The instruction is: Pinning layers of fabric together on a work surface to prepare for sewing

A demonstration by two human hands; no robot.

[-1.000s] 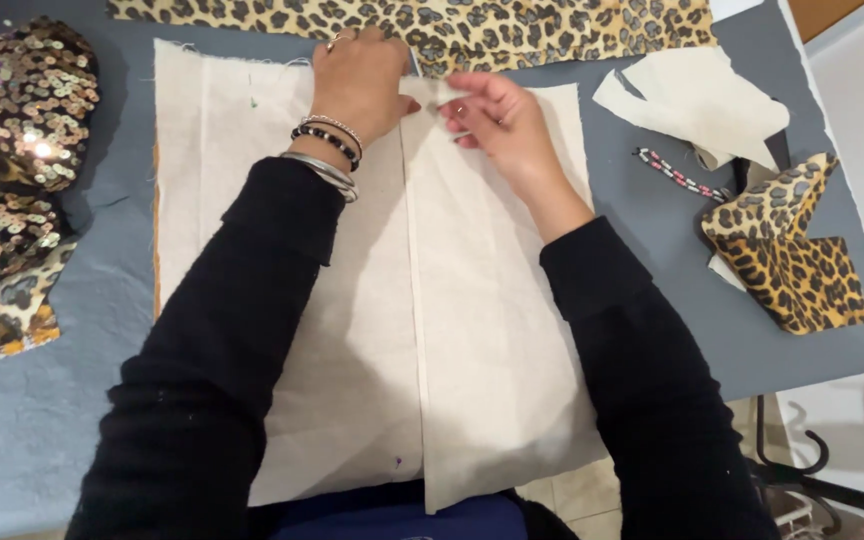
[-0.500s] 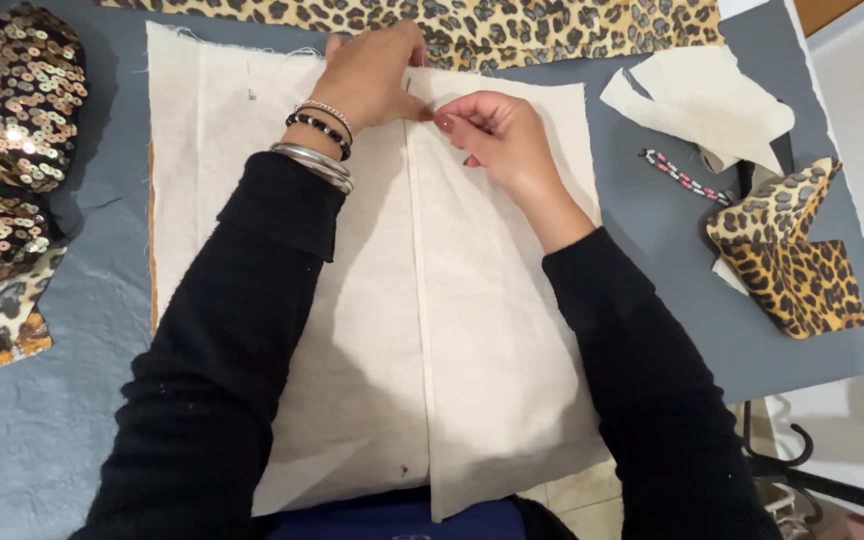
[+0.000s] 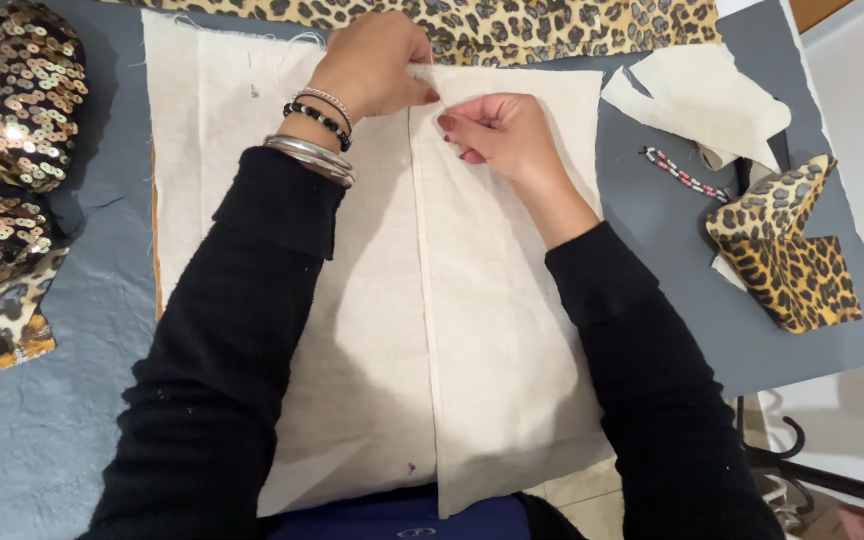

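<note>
Cream fabric (image 3: 372, 300): lies flat on the grey table (image 3: 52, 400), a long seam down its middle.
Sequined cloth (image 3: 7, 110): heaped at the table's left edge.
Left hand (image 3: 377, 65): fingers closed, pinching the fabric's top edge at the seam.
Right hand (image 3: 502, 135): fingers curled, pinching the same edge just beside it.
Leopard-print piece (image 3: 787, 255): folded, far right.

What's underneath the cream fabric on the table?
The cream fabric lies on a grey mat; an orange edge peeks out at its left side. What else it covers is hidden.

Black sleeves (image 3: 242, 330), silver and beaded bracelets (image 3: 314, 135)
</note>
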